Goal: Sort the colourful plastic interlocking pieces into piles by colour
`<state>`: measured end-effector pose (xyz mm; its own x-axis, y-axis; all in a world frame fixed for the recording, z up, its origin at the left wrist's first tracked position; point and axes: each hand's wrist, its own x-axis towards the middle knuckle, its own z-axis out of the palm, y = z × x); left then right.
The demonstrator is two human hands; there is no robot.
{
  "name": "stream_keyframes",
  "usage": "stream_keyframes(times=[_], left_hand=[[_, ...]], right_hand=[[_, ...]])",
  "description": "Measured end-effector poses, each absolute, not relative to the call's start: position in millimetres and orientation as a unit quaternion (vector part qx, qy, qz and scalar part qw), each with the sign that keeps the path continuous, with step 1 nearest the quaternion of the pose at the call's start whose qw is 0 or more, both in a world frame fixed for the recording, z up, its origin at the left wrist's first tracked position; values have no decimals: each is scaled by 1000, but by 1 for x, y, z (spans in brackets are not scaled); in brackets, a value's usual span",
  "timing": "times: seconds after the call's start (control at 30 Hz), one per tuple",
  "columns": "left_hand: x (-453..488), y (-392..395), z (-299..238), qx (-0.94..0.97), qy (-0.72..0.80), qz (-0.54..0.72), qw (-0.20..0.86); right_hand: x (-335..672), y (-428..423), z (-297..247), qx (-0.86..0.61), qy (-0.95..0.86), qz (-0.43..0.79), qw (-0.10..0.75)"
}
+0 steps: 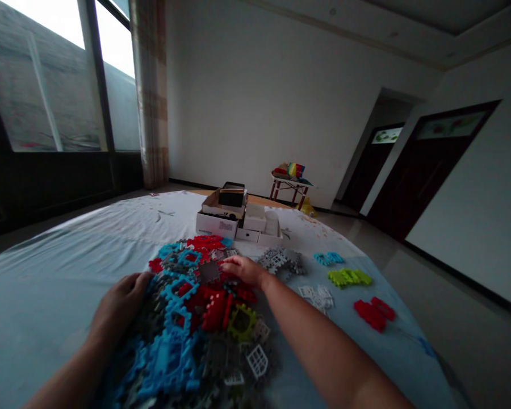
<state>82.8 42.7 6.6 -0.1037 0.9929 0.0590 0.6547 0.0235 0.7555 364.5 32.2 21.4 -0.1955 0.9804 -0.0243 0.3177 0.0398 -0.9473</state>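
A large pile of interlocking plastic building pieces, with blue pieces [170, 360], red pieces [213, 309] and grey ones mixed together, lies in front of me. My right hand [244, 270] reaches over the pile's far part, its thumb and fingers closed on the edge of a grey square building piece [208, 272] with toothed sides. At the pile's left edge rests my left hand [123, 298], loosely bent and holding nothing I can see; its fingertips are partly hidden against the pieces. An olive-green ring-like piece [242, 322] and a white lattice piece [257, 361] lie nearer me.
Sorted groups lie right of the pile: grey pieces [281, 260], white lattices [317, 297], blue pieces [328, 258], lime-green pieces [350, 278] and red pieces [373, 313]. Boxes [217, 223] stand behind the pile on the cloth-covered table [59, 261]. A small table [289, 183] stands by the wall.
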Motion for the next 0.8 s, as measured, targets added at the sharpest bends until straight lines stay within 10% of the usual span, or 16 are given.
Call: stream_keyframes(times=[0.8], left_hand=[[84, 43, 8, 613, 681, 321, 240]], right_hand=[[388, -107, 46, -464, -775, 312, 294]])
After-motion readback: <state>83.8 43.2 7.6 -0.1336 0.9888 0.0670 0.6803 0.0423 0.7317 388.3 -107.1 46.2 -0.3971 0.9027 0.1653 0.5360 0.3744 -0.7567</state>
